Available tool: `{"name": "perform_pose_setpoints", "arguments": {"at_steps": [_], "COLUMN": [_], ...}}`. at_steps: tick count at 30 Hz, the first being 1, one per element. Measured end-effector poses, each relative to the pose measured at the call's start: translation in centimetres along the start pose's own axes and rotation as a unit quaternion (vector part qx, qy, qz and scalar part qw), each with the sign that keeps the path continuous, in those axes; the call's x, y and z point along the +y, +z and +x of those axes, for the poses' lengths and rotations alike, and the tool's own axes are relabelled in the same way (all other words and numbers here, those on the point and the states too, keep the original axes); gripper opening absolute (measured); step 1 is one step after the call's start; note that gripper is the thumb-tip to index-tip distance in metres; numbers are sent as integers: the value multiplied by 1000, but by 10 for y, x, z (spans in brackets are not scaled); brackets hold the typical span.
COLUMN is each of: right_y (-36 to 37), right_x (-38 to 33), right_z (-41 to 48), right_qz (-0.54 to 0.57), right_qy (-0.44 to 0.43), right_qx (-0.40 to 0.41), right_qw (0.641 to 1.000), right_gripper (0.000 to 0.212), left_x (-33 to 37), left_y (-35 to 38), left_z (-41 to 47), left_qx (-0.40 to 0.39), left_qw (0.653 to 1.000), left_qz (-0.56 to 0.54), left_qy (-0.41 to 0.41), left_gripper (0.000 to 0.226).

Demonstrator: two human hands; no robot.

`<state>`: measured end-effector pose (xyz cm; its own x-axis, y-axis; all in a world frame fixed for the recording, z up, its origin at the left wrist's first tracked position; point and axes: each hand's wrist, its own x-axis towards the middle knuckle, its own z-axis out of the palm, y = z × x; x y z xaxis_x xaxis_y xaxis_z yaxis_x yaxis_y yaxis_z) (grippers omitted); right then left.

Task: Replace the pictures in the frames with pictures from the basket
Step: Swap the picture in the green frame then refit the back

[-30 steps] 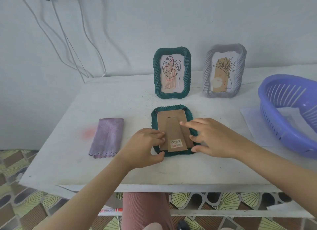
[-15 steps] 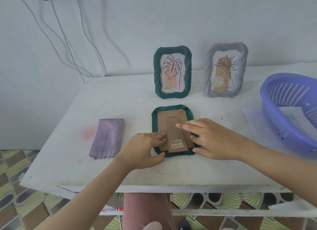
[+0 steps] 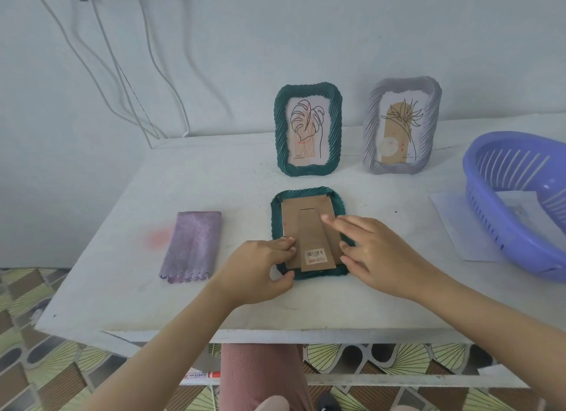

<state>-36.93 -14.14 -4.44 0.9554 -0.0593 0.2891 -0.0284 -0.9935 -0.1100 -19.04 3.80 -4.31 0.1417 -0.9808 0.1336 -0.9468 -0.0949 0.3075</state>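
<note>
So, face-down frame (image 3: 307, 192): it lay mid-scene, cardboard backing (image 3: 294, 217) up.
Left hand (image 3: 260, 269): you pinched its near-left corner.
Right hand (image 3: 376, 257): your fingers lay straight on the backing.
Basket (image 3: 502, 236): right, well apart.
Risk: prying hard could crease the backing or skid the frame.

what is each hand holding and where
Left hand pinches the face-down green frame at its lower left corner. Right hand holds nothing: its fingers rest flat on the cardboard back.
</note>
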Motion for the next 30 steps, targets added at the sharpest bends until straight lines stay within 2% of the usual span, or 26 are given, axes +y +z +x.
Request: {"name": "perform_pose_setpoints", "arguments": {"at_steps": [4, 9, 12, 21, 27, 30], "right_y": [-2, 7, 12, 16, 14, 10], "right_x": [8, 8, 5, 2, -2, -6], "right_z": [-11, -19, -20, -19, -20, -18], "right_qz": [129, 193, 223, 225, 236, 262], "right_qy": [80, 139, 179, 189, 207, 242], "right_qx": [16, 34, 50, 57, 60, 32], "right_qw": [988, 971, 957, 954, 948, 934], "right_gripper": [20, 24, 29, 20, 21, 26], "left_x": [-7, -10, -10, -6, -12, -13], "left_y": [-7, -11, -10, -3, 3, 7], "left_z": [3, 10, 10, 9, 9, 7], "left_qx": [-24, -48, -41, -3, 50, 85], "left_qw": [999, 999, 999, 993, 997, 994], "left_qz": [-23, -3, 3, 68, 11, -71], "left_qy": [-11, 4, 17, 94, 61, 2], "left_gripper": [63, 59, 65, 40, 33, 32]}}
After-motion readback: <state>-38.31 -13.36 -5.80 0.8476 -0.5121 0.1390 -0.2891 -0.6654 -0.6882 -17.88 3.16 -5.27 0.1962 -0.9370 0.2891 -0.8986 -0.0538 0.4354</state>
